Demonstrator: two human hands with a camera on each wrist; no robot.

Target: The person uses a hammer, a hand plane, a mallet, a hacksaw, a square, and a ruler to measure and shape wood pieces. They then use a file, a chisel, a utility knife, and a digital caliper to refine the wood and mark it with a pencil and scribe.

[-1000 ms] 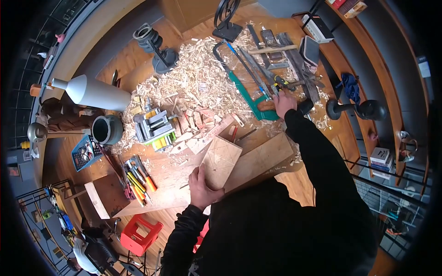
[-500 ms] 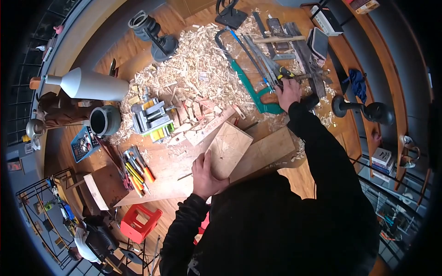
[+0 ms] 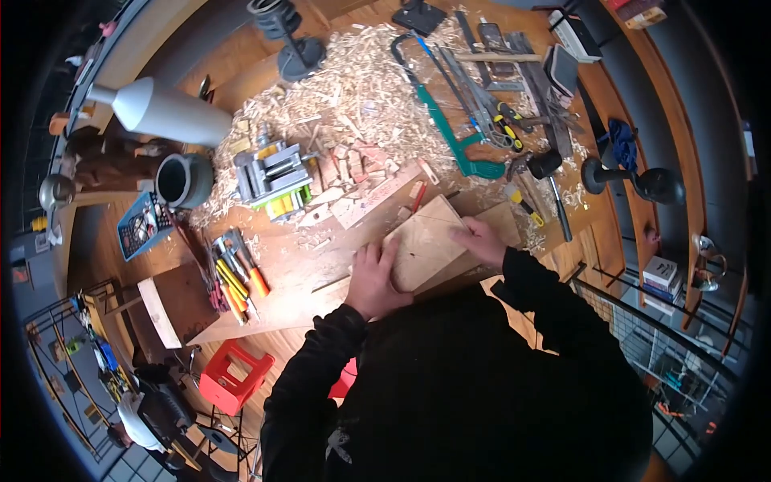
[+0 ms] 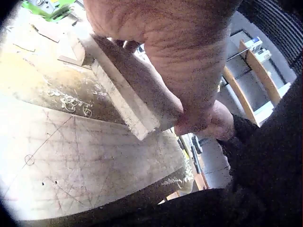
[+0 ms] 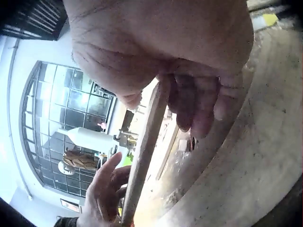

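Right hand, back from the saw, grips the board at three o'clock. Left hand still grips it at eight.

In the left wrist view, the upper edge cuts off the left hand, whose fingers are mostly hidden. The right wrist view's upper edge crops the right hand. In the head view, both hands cover parts of the board at centre; a black stand runs past the top; items in the blue basket, far left, seem too small to name.
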